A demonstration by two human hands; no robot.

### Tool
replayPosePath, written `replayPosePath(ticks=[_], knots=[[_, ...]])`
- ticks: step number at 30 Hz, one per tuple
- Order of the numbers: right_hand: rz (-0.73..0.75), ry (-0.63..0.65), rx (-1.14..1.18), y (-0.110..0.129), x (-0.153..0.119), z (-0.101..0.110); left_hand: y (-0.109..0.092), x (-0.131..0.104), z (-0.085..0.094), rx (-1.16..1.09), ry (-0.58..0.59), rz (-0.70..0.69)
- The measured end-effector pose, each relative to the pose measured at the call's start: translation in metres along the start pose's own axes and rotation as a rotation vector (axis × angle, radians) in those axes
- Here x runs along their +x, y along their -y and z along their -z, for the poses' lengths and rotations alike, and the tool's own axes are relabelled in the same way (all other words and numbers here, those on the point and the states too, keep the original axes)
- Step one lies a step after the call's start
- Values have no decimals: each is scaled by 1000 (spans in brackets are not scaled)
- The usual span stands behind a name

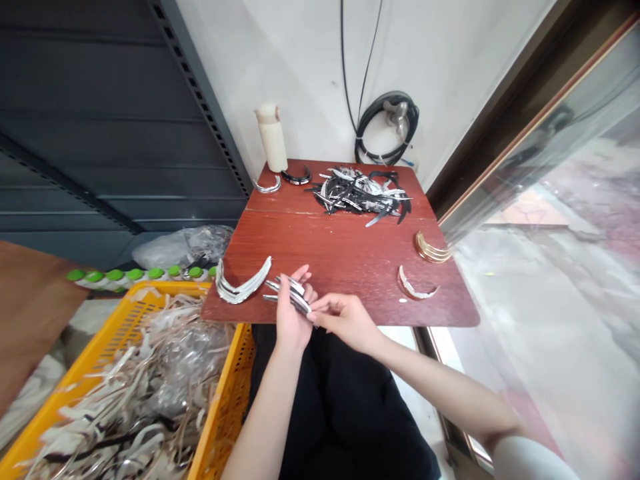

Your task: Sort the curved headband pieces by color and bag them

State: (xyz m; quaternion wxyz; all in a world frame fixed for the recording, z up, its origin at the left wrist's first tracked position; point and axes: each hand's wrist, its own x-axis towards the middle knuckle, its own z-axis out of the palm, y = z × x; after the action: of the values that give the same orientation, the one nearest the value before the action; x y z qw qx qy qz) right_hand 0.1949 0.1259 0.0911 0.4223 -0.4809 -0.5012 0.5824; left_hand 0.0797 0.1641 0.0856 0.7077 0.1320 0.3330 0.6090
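My left hand [296, 312] is wrapped around several thin curved strips [298, 297], black and silvery, near the table's front edge. The fingertips of my right hand [345, 319] pinch the near end of that same bunch. Left of my hands lies a stack of white-silver curved strips [240, 290]. Toward the back of the table sits a tangled heap of black and silver strips [357, 193]. On the right are gold curved strips [430, 250] and a small pale curved piece [416, 288].
The reddish-brown table [325, 240] stands against a white wall. At its back left are a cream bottle [273, 140], dark curved strips [297, 179] and silver ones [268, 187]. A coiled black cable [361, 143] hangs behind. A yellow crate [227, 400] of scraps is at lower left.
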Motion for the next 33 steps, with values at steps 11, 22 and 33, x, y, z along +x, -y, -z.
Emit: replayPosePath(ticks=[11, 22, 33], knots=[[220, -424, -1246, 60, 73, 146, -2, 2, -2, -33, 88, 14], [429, 10, -1810, 64, 149, 229, -4, -1, -3, 30, 108, 27], [473, -73, -1454, 66, 84, 132, 6, 1, -3, 257, 66, -87]])
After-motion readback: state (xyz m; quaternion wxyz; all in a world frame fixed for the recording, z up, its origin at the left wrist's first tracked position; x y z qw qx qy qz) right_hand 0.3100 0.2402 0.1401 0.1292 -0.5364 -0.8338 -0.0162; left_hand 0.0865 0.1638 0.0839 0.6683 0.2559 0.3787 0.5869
